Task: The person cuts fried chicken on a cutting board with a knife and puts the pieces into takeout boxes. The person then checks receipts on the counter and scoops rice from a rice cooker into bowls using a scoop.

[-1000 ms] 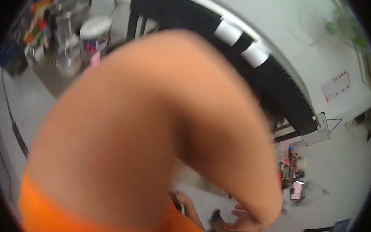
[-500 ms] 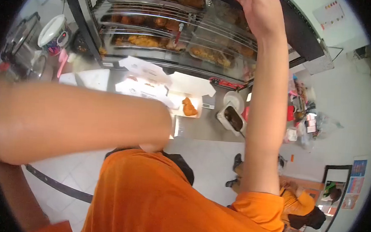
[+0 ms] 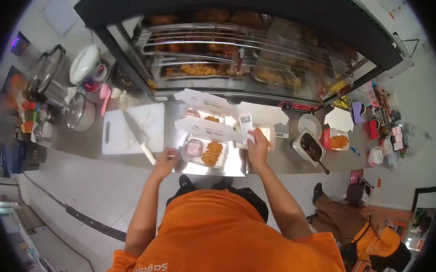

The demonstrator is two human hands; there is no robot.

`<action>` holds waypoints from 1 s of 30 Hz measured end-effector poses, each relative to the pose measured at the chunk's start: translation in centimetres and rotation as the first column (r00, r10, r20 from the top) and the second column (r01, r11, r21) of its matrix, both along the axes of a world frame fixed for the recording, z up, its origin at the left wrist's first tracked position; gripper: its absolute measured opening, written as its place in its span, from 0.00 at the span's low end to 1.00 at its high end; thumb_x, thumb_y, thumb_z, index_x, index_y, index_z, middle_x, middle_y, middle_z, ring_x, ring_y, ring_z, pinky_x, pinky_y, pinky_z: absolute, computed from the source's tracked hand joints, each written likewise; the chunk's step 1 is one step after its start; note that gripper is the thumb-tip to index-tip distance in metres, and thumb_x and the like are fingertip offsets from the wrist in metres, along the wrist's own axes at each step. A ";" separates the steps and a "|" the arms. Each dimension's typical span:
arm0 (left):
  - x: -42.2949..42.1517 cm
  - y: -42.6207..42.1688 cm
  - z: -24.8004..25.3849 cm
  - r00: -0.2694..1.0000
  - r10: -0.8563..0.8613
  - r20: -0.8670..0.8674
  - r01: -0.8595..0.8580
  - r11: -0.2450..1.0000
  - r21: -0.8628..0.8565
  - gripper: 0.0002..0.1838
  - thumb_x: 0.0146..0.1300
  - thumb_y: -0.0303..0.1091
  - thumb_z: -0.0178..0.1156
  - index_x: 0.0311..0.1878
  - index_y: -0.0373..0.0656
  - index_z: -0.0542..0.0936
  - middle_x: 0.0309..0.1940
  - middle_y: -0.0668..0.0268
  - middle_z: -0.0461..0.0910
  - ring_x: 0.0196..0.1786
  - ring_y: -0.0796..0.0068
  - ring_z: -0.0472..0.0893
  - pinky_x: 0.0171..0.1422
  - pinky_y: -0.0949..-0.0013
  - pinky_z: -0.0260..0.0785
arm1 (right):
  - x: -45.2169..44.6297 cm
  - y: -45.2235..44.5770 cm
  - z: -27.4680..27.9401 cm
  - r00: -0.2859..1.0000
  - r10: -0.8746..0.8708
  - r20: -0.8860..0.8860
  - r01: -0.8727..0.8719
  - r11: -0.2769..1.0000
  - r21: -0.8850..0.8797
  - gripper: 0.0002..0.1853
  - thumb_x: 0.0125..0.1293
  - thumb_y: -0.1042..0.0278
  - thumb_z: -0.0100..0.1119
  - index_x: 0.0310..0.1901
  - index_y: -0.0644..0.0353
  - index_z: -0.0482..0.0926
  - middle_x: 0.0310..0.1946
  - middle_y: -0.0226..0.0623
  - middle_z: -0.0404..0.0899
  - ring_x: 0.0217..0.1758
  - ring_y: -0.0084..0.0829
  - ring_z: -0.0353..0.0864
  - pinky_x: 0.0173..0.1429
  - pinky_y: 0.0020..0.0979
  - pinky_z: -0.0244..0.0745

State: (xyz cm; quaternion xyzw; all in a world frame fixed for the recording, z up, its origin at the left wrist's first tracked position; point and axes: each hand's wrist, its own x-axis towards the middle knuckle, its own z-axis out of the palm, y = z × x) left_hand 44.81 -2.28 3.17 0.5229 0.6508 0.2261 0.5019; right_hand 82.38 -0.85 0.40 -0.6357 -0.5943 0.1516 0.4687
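My right hand (image 3: 258,147) is closed on a white slip with dark print (image 3: 246,123), above an open white box (image 3: 264,114) at the right of the group. My left hand (image 3: 165,164) hovers by the counter's front edge, its fingers loosely curled and apart with nothing visible in them. Between the hands stands an open white box (image 3: 206,129) with a pink-white wrapped ball (image 3: 194,147) and golden fried chicken (image 3: 212,153). Behind it is another open box (image 3: 205,102) with similar food. Near my left hand, a knife (image 3: 138,134) lies across a white cutting board (image 3: 111,145).
A glass-fronted warmer (image 3: 220,97) with trays of fried chicken spans the back. To the right are a tub of dark sauce (image 3: 310,146) with a ladle and a red-and-white box of chicken (image 3: 338,141). A pot (image 3: 79,113) stands left. Another person (image 3: 377,240) is at far right.
Both arms have come down from the raised position to the boxes. The slip is now in my right hand. The view has shifted, showing more of the counter.
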 end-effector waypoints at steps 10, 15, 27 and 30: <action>3.8 2.0 -8.5 0.967 0.067 -0.246 0.053 0.892 0.449 0.17 0.63 0.37 0.63 0.52 0.41 0.78 0.36 0.48 0.83 0.40 0.48 0.85 0.45 0.53 0.76 | -0.5 -0.5 -3.0 0.974 0.225 0.038 -0.203 0.930 -0.306 0.06 0.59 0.72 0.63 0.35 0.65 0.77 0.26 0.49 0.79 0.31 0.50 0.81 0.38 0.44 0.75; 4.2 0.9 -7.5 0.967 0.089 -0.240 -0.014 0.955 0.296 0.18 0.57 0.33 0.67 0.51 0.40 0.79 0.37 0.51 0.85 0.38 0.54 0.85 0.45 0.57 0.77 | 0.6 0.3 -3.6 0.930 0.342 0.138 -0.277 0.895 -0.350 0.08 0.59 0.69 0.65 0.36 0.64 0.79 0.27 0.49 0.80 0.31 0.51 0.81 0.38 0.47 0.75; 7.4 -1.7 -5.5 0.969 0.177 -0.172 -0.131 0.960 0.248 0.38 0.59 0.52 0.73 0.60 0.30 0.72 0.54 0.48 0.78 0.53 0.56 0.80 0.58 0.56 0.73 | 9.2 -30.4 -9.7 0.922 -0.119 -0.368 -0.247 0.549 -0.798 0.23 0.68 0.50 0.61 0.57 0.57 0.79 0.46 0.36 0.85 0.48 0.34 0.83 0.54 0.38 0.78; 5.3 -2.1 -9.4 0.938 0.227 -0.262 -0.084 0.882 0.463 0.35 0.60 0.51 0.72 0.58 0.31 0.74 0.45 0.52 0.80 0.49 0.60 0.79 0.56 0.59 0.73 | 6.3 -43.0 -11.2 0.669 -0.451 -0.591 -0.484 0.339 -0.806 0.32 0.74 0.40 0.51 0.71 0.52 0.71 0.67 0.39 0.74 0.67 0.40 0.74 0.67 0.42 0.72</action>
